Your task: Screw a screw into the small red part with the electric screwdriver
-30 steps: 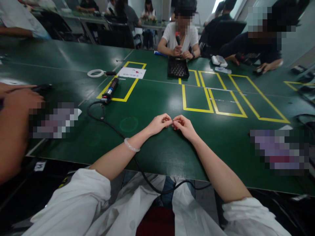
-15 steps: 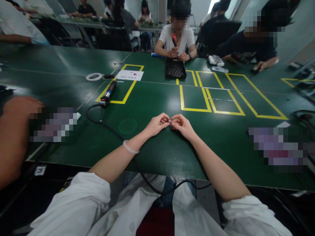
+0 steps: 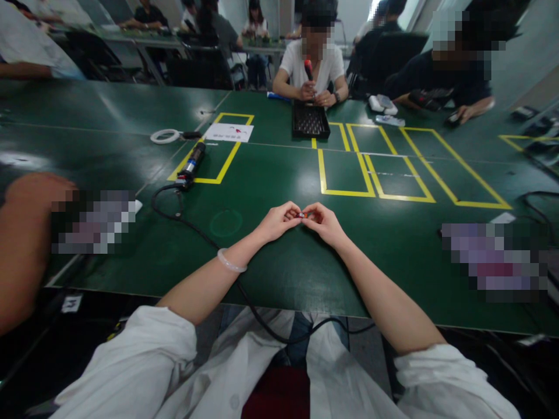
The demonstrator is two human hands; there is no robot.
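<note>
Your left hand point(image 3: 282, 221): thumb and fingertips pinched narrow on a small part point(image 3: 301, 215), fingers curled. Your right hand point(image 3: 322, 221): likewise pinched narrow, meeting the same part from the other side. Part: between your two sets of fingertips, above the near side of the green table point(image 3: 271, 174); reddish-orange and pale bits show, the rest too small to make out. Bracelet point(image 3: 231, 261): pale, round your left wrist. Driver point(image 3: 192, 163): dark, cylindrical, with a blue band, lying beyond your left hand, partly inside a yellow tape outline. Cable point(image 3: 201, 229): black, running from the driver, beneath your left forearm and over the table's near edge. Sheet point(image 3: 229, 132): white, printed, flat across the same outline. Coil point(image 3: 165, 136): white, left of the sheet. Tray point(image 3: 311, 137): black, on the far side, before a person in white point(image 3: 290, 61) who holds a red-and-black tool point(image 3: 308, 68). Blurred items: one near each side of you, left point(image 3: 98, 221) and right point(image 3: 489, 259).
</note>
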